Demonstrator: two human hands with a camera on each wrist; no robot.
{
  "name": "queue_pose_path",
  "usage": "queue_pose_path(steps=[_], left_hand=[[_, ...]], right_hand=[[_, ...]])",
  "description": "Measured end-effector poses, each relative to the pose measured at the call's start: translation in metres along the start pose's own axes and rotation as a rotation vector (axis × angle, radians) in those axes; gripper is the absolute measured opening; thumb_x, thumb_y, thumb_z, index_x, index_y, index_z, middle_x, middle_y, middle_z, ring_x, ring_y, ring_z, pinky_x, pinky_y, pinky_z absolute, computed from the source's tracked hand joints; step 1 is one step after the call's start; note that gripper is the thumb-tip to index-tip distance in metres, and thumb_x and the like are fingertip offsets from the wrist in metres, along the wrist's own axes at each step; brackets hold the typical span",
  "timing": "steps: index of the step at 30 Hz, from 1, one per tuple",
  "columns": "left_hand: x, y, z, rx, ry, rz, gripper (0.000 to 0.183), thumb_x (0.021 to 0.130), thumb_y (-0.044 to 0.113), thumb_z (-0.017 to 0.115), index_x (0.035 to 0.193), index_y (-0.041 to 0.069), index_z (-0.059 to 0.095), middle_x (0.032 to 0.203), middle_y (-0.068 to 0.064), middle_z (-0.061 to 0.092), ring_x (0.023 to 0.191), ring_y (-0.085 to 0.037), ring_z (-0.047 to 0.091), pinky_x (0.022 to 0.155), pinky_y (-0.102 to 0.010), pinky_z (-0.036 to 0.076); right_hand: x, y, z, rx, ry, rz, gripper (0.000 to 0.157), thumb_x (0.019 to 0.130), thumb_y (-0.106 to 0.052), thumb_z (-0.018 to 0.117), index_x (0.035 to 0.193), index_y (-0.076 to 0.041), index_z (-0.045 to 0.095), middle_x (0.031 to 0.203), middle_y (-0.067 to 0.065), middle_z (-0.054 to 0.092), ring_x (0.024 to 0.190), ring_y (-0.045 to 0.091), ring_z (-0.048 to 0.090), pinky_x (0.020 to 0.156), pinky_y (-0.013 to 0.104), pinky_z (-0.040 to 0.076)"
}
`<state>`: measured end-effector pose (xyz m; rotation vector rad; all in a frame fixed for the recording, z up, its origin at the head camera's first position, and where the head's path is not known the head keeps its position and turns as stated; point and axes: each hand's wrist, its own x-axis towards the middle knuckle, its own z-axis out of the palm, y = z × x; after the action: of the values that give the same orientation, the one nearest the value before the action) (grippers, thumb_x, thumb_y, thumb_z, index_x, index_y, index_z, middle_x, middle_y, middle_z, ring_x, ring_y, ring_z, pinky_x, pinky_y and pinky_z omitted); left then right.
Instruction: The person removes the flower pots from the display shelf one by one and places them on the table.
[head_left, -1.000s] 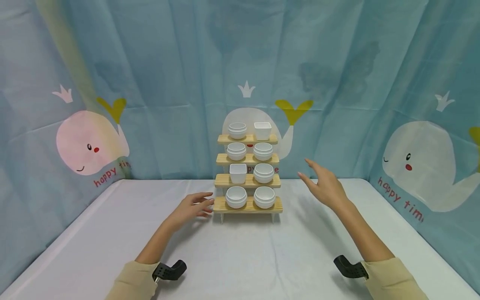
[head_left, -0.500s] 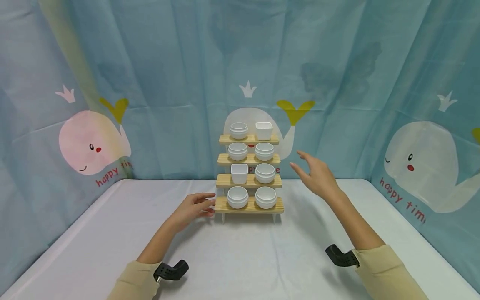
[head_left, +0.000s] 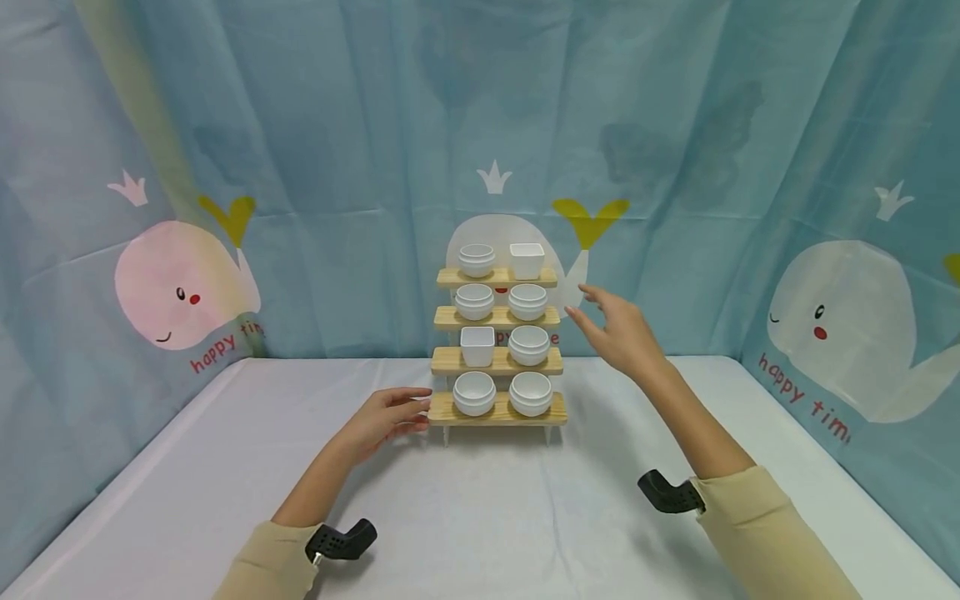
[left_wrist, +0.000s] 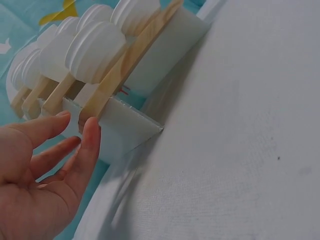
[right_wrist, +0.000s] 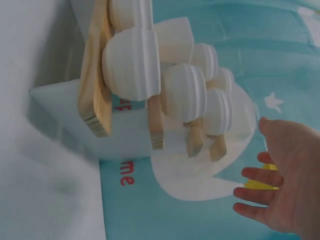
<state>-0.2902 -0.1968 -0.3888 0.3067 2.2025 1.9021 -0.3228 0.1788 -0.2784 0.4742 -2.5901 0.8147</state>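
Note:
A stepped rack with wooden shelves [head_left: 498,420] stands at the back middle of the table, its side panels [left_wrist: 125,127] pale and translucent. Each of its tiers carries two white vessels: mostly round bowls [head_left: 473,393], plus a square cup [head_left: 477,346] on the second tier up and another square cup [head_left: 527,261] on top. At the left end of the lowest shelf is my left hand [head_left: 386,421], thumb and fingers spread around the board's end, fingertips right at it. My right hand [head_left: 618,333] is raised in the air right of the upper tiers, fingers apart, holding nothing.
A white cloth covers the table [head_left: 480,517]. Behind it hangs a blue curtain [head_left: 337,125] printed with whales, close behind the rack. Black wrist mounts [head_left: 341,540] jut inward from both sleeves.
My right hand has moved left and up, closer to the rack's upper tiers. The left hand stays by the lowest shelf's end, and the bowls have not moved.

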Motion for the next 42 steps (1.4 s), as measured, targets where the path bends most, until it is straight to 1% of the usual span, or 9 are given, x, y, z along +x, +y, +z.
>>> queue_pose_path(steps=[6,14,23,33,42], left_hand=[[0.0,0.001,0.003,-0.048,0.017,-0.016,0.054,0.109,0.011,0.059,0.152,-0.016,0.041,0.145,-0.033,0.053,0.094,-0.01,0.071,0.088,-0.023,0.063],[0.0,0.001,0.008,-0.093,0.027,-0.031,0.054,0.108,0.011,0.059,0.152,-0.016,0.041,0.135,-0.021,0.06,0.092,-0.009,0.069,0.085,-0.022,0.063],[0.0,0.001,0.01,-0.093,0.036,-0.059,0.056,0.108,0.012,0.06,0.154,-0.014,0.041,0.14,-0.025,0.058,0.097,-0.01,0.067,0.086,-0.022,0.063],[0.001,0.002,0.013,-0.126,0.059,-0.094,0.056,0.107,0.01,0.062,0.154,-0.012,0.042,0.13,-0.017,0.064,0.091,-0.009,0.069,0.083,-0.022,0.064],[0.0,0.004,0.013,-0.14,0.076,-0.104,0.056,0.106,0.008,0.063,0.154,-0.012,0.043,0.129,-0.017,0.066,0.089,-0.009,0.07,0.082,-0.022,0.064]], right_hand=[[0.007,-0.008,-0.001,0.043,0.014,-0.017,0.057,0.11,-0.034,0.06,0.156,-0.003,0.048,0.148,0.026,0.058,0.136,0.048,0.055,0.112,0.064,0.048],[0.015,-0.018,-0.001,0.065,0.029,-0.025,0.054,0.109,-0.031,0.061,0.154,-0.003,0.05,0.146,0.026,0.06,0.133,0.048,0.058,0.109,0.063,0.051],[0.023,-0.028,-0.001,0.113,0.023,-0.045,0.052,0.109,-0.029,0.061,0.153,-0.002,0.051,0.144,0.027,0.06,0.13,0.048,0.06,0.11,0.062,0.052],[0.031,-0.037,0.001,0.118,0.02,-0.041,0.052,0.109,-0.027,0.062,0.152,0.0,0.052,0.142,0.027,0.062,0.127,0.048,0.063,0.107,0.059,0.055],[0.038,-0.046,0.002,0.132,0.022,-0.054,0.052,0.108,-0.026,0.064,0.152,-0.001,0.052,0.14,0.025,0.064,0.124,0.045,0.065,0.103,0.056,0.058]])
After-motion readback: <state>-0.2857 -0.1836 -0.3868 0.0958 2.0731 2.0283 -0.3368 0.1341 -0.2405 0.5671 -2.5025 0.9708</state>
